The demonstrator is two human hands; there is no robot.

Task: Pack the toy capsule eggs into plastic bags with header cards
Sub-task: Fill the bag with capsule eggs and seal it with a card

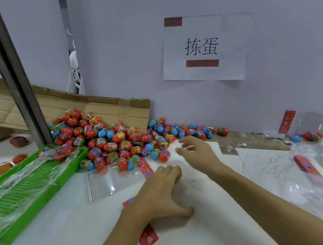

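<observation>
White table (211,224), wall behind. Egg pile (110,141) at 11 o'clock. Empty bag (107,181) with header card (145,167) at 9 o'clock. Left hand (161,191) presses bag flat, fingers curled. Right hand (195,150) open, empty, nearing eggs. Risk: careless reach scatters pile, eggs roll off.
</observation>
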